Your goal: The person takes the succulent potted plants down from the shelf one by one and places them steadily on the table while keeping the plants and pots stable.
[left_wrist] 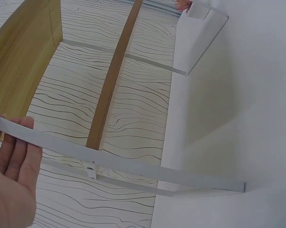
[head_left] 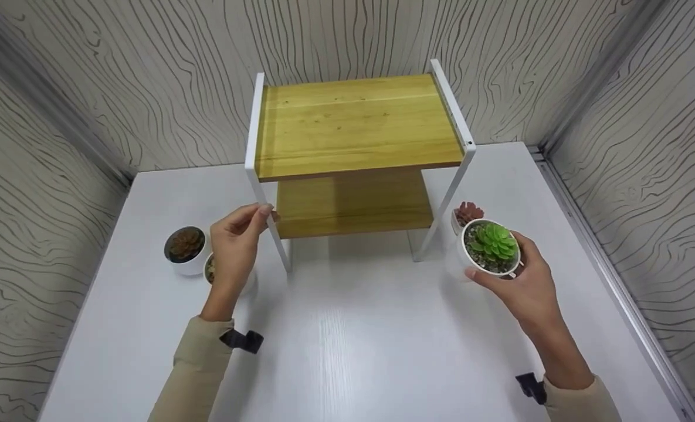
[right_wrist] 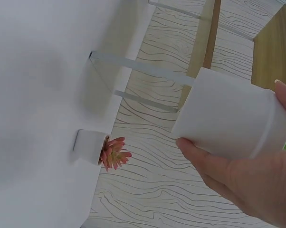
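Observation:
A two-tier shelf with wooden boards (head_left: 359, 126) and white metal legs stands at the back of the table. My left hand (head_left: 236, 237) pinches its front left leg (left_wrist: 128, 164) between thumb and fingers, just below the upper board. Raised off the table at the right, a white pot with a green succulent (head_left: 491, 247) is gripped by my right hand (head_left: 529, 287), thumb on one side and fingers on the other. In the right wrist view the pot's plain white side (right_wrist: 228, 114) faces the camera, and only a bit of the plant shows.
Behind the held pot, a small white pot with a red succulent (head_left: 468, 212) stands right of the shelf. To the left are a pot with a dark brown succulent (head_left: 186, 246) and another pot (head_left: 209, 268), partly hidden by my left wrist. Wood-grain-patterned walls (head_left: 335, 35) enclose the white table (head_left: 347, 351).

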`<state>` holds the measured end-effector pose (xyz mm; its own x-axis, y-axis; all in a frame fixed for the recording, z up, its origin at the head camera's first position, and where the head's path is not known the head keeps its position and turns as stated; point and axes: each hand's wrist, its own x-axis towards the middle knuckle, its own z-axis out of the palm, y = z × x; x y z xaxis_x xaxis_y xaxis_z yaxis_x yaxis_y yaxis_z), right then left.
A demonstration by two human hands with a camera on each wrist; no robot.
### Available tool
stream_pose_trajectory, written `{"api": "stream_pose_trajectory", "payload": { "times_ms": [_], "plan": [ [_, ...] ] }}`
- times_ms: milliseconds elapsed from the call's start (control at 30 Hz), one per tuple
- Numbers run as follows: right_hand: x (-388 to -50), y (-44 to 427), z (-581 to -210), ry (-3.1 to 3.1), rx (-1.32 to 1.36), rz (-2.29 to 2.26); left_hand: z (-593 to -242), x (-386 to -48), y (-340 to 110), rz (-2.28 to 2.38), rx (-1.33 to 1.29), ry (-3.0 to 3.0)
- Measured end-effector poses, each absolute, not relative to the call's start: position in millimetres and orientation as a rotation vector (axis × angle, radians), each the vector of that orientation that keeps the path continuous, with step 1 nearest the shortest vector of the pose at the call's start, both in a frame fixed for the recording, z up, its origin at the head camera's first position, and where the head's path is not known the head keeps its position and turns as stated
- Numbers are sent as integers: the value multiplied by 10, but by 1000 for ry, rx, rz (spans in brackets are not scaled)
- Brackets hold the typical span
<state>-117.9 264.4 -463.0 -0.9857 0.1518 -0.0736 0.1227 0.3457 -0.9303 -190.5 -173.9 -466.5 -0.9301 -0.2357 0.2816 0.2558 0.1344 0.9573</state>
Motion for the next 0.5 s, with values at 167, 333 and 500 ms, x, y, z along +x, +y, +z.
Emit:
{"api": "stream_pose_trajectory", "payload": {
  "times_ms": [167, 333, 500],
  "plan": [
    [-1220, 2723, -4661, -2557, -310, 1745, -4678, -1909, -1743, -1879, -8, -2039],
    [-1260, 2797, -4712, -2573, -348, 1698, -4681, -1908, -1746, -1880, 5, -2043],
    [-1298, 2863, -4786, -2597, -387, 1668, -4675, -1907, -1746, -1871, 3, -2046]
  ]
}}
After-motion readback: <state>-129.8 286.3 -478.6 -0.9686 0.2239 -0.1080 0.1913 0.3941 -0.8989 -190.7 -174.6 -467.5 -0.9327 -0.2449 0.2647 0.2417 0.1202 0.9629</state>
